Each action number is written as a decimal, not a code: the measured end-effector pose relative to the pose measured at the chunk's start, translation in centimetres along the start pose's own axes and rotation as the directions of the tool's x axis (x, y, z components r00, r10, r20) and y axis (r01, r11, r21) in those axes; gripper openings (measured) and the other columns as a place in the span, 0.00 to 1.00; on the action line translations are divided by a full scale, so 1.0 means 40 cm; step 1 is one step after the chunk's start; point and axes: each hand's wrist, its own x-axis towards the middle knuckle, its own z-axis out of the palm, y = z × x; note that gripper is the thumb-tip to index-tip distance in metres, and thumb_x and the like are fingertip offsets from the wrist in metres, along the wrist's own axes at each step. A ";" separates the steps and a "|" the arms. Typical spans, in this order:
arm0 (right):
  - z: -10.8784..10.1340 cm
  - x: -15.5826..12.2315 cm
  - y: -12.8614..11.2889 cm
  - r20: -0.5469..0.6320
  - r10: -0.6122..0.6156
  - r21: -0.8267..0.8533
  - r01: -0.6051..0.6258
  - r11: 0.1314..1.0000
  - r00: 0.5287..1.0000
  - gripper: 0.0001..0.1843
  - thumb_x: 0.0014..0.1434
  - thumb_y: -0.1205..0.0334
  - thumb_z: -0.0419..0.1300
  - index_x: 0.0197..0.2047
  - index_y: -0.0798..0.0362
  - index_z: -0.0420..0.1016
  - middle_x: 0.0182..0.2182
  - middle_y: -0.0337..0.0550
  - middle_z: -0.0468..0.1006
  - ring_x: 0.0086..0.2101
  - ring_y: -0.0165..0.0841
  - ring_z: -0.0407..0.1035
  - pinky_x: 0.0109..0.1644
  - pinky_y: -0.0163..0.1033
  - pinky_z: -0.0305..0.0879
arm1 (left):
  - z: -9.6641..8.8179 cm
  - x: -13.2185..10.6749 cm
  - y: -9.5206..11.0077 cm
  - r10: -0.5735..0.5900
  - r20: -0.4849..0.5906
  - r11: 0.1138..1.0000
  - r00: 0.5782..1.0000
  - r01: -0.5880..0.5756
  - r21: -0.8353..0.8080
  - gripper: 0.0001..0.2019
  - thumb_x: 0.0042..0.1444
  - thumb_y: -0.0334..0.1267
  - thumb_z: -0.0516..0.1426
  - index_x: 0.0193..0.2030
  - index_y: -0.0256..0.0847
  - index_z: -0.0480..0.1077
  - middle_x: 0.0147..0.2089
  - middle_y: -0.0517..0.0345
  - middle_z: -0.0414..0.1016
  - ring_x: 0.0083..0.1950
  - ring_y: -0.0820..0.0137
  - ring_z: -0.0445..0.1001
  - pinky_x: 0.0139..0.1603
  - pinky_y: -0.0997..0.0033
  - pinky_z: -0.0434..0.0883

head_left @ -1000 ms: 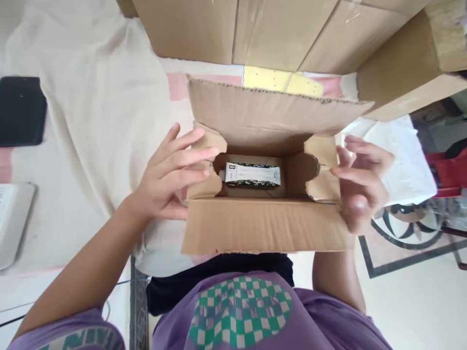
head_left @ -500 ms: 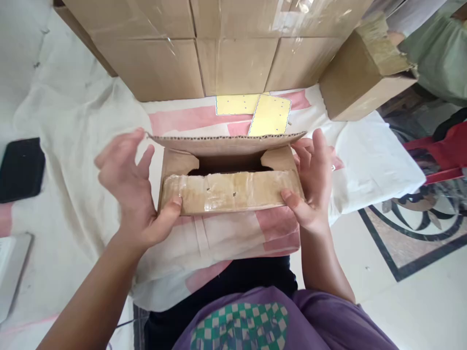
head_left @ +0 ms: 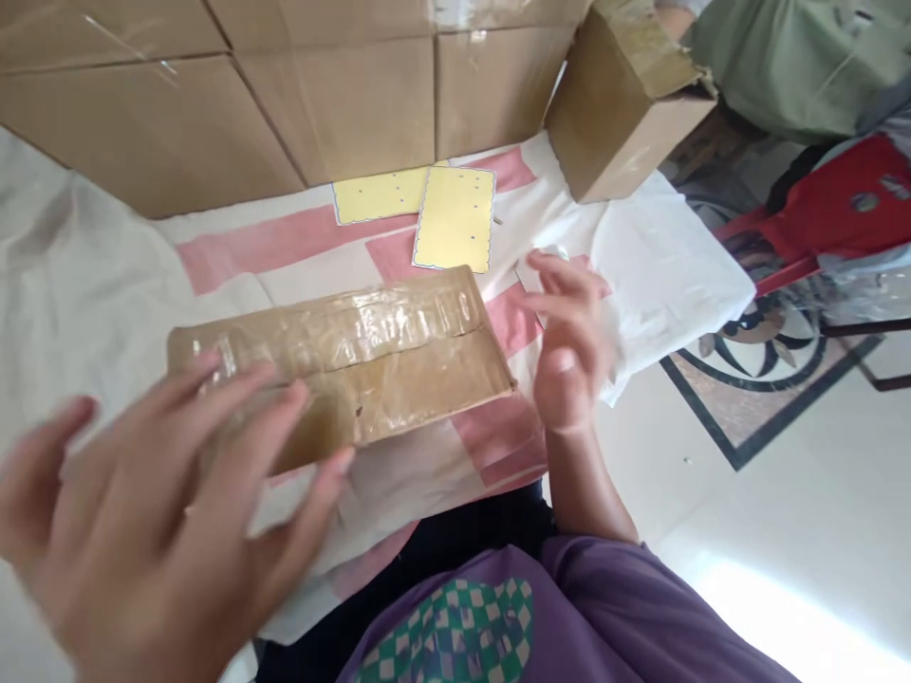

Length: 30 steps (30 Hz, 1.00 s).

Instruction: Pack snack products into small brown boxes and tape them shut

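Note:
A brown cardboard box [head_left: 419, 370] lies in front of me on the cloth-covered table, its flaps folded down and shiny clear tape along the top. My left hand [head_left: 163, 512] is spread over the box's left end, blurred by motion; whether its fingertips touch the cardboard I cannot tell. To the right of the box, apart from it, my right hand [head_left: 573, 346] is raised with its fingers loosely apart and nothing in them. Behind the box, two yellow cards [head_left: 455, 220] with scalloped edges overlap on the cloth.
Large taped cartons [head_left: 342, 104] form a wall along the back. A taller box [head_left: 604, 114] with a torn top stands at the back right, where another person's hand [head_left: 675, 19] reaches in. A red chair [head_left: 840, 209] is beyond the table's right edge.
The box's raised flap is folded down, and its top is closed. Both hands have let go of the box, the left moving nearer the camera. The view has shifted to the right.

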 end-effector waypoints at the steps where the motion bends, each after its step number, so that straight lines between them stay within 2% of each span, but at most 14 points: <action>1: -0.025 0.000 0.019 -0.084 0.065 -0.037 -0.068 0.997 0.994 0.22 0.73 0.43 0.45 0.52 0.42 0.75 0.61 0.45 0.70 0.67 0.48 0.64 0.72 0.61 0.60 | 0.025 -0.021 0.040 0.219 0.004 0.976 0.976 -0.219 -0.020 0.34 0.48 0.52 0.66 0.64 0.83 0.69 0.65 0.96 0.69 0.65 0.47 0.77 0.71 0.41 0.70; 2: -0.054 0.004 0.042 -0.145 0.147 -0.078 -0.160 0.984 0.978 0.20 0.73 0.45 0.47 0.51 0.43 0.76 0.59 0.47 0.71 0.65 0.47 0.65 0.70 0.59 0.62 | 0.061 -0.041 0.085 0.458 0.036 0.886 0.888 -0.454 -0.091 0.36 0.49 0.49 0.67 0.67 0.75 0.69 0.70 0.89 0.67 0.66 0.54 0.78 0.70 0.51 0.74; 4: -0.113 0.020 0.098 -0.174 0.347 -0.157 -0.374 0.914 0.922 0.15 0.71 0.48 0.52 0.47 0.46 0.77 0.54 0.48 0.75 0.60 0.45 0.69 0.66 0.55 0.64 | 0.162 -0.067 0.185 0.647 0.062 0.755 0.760 -0.626 -0.194 0.29 0.55 0.41 0.68 0.65 0.55 0.75 0.70 0.66 0.73 0.70 0.63 0.74 0.74 0.61 0.69; 5: -0.141 0.031 0.129 -0.130 0.451 -0.184 -0.469 0.864 0.883 0.14 0.70 0.49 0.54 0.44 0.47 0.77 0.50 0.48 0.76 0.56 0.44 0.71 0.64 0.54 0.66 | 0.224 -0.067 0.233 0.618 0.038 0.763 0.785 -0.588 -0.269 0.24 0.58 0.43 0.66 0.63 0.51 0.76 0.69 0.60 0.75 0.71 0.64 0.72 0.75 0.60 0.68; 8: -0.202 0.068 0.212 0.122 0.664 -0.178 -0.642 0.746 0.737 0.17 0.69 0.47 0.57 0.34 0.48 0.75 0.37 0.43 0.76 0.44 0.39 0.71 0.55 0.48 0.68 | 0.416 0.002 0.342 0.500 0.176 0.834 0.848 -0.417 -0.361 0.36 0.62 0.42 0.64 0.75 0.40 0.61 0.80 0.43 0.56 0.81 0.51 0.55 0.76 0.49 0.66; 10: -0.221 0.087 0.247 0.249 0.714 -0.142 -0.704 0.696 0.655 0.20 0.68 0.45 0.58 0.30 0.49 0.73 0.33 0.42 0.74 0.39 0.37 0.69 0.50 0.45 0.68 | 0.518 0.086 0.374 0.258 0.291 0.943 0.921 -0.175 -0.282 0.46 0.59 0.38 0.66 0.80 0.42 0.50 0.83 0.43 0.45 0.84 0.45 0.42 0.80 0.43 0.58; 11: -0.225 0.094 0.257 0.279 0.730 -0.128 -0.729 0.672 0.624 0.21 0.67 0.45 0.59 0.29 0.50 0.74 0.32 0.42 0.74 0.38 0.36 0.68 0.48 0.44 0.68 | 0.556 0.130 0.378 0.141 0.324 0.973 0.936 -0.071 -0.220 0.50 0.56 0.37 0.68 0.80 0.43 0.47 0.84 0.43 0.41 0.84 0.43 0.39 0.80 0.40 0.55; 13: -0.227 0.105 0.264 0.283 0.768 -0.131 -0.770 0.624 0.574 0.21 0.66 0.44 0.62 0.29 0.51 0.75 0.31 0.43 0.75 0.38 0.36 0.68 0.46 0.42 0.67 | 0.607 0.202 0.372 -0.027 0.382 0.985 0.924 0.090 -0.146 0.56 0.52 0.39 0.72 0.81 0.43 0.44 0.84 0.41 0.38 0.84 0.39 0.38 0.81 0.37 0.51; 15: -0.225 0.113 0.259 0.265 0.805 -0.149 -0.802 0.579 0.531 0.20 0.65 0.46 0.64 0.29 0.52 0.77 0.32 0.44 0.76 0.39 0.36 0.68 0.47 0.42 0.67 | 0.632 0.239 0.358 -0.109 0.418 0.972 0.902 0.185 -0.146 0.58 0.51 0.42 0.73 0.81 0.42 0.43 0.83 0.40 0.43 0.83 0.41 0.43 0.82 0.38 0.50; 18: -0.225 0.127 0.242 0.270 0.822 -0.144 -0.823 0.549 0.501 0.18 0.65 0.47 0.65 0.30 0.52 0.79 0.34 0.45 0.77 0.41 0.37 0.69 0.50 0.42 0.67 | 0.639 0.246 0.346 -0.121 0.418 0.948 0.900 0.230 -0.221 0.55 0.53 0.43 0.71 0.80 0.47 0.45 0.80 0.44 0.53 0.81 0.49 0.52 0.82 0.40 0.49; 20: -0.225 0.136 0.230 0.323 0.809 -0.133 -0.823 0.552 0.490 0.18 0.64 0.46 0.64 0.32 0.51 0.81 0.35 0.45 0.77 0.42 0.37 0.69 0.51 0.41 0.67 | 0.635 0.240 0.348 -0.130 0.415 0.935 0.901 0.251 -0.250 0.53 0.54 0.42 0.71 0.80 0.50 0.46 0.80 0.47 0.55 0.80 0.51 0.54 0.82 0.39 0.49; 23: -0.217 0.151 0.217 0.368 0.800 -0.169 -0.812 0.559 0.474 0.17 0.63 0.48 0.65 0.32 0.51 0.82 0.34 0.46 0.77 0.41 0.37 0.68 0.49 0.40 0.67 | 0.629 0.240 0.353 -0.147 0.450 0.931 0.881 0.277 -0.237 0.52 0.54 0.42 0.70 0.80 0.47 0.47 0.80 0.45 0.54 0.81 0.50 0.54 0.83 0.41 0.48; 28: -0.186 0.178 0.205 0.334 0.854 -0.219 -0.849 0.481 0.398 0.18 0.58 0.59 0.69 0.20 0.51 0.71 0.24 0.40 0.69 0.31 0.33 0.62 0.41 0.41 0.63 | 0.633 0.247 0.350 -0.146 0.444 0.944 0.884 0.259 -0.206 0.48 0.55 0.45 0.69 0.79 0.49 0.51 0.80 0.46 0.56 0.79 0.51 0.56 0.82 0.41 0.49; 30: -0.179 0.188 0.198 0.324 0.857 -0.157 -0.871 0.466 0.401 0.20 0.59 0.62 0.68 0.18 0.50 0.68 0.23 0.38 0.66 0.29 0.32 0.61 0.42 0.42 0.63 | 0.641 0.244 0.347 -0.138 0.416 0.945 0.899 0.245 -0.215 0.48 0.55 0.47 0.68 0.79 0.51 0.51 0.79 0.47 0.58 0.78 0.51 0.58 0.81 0.40 0.50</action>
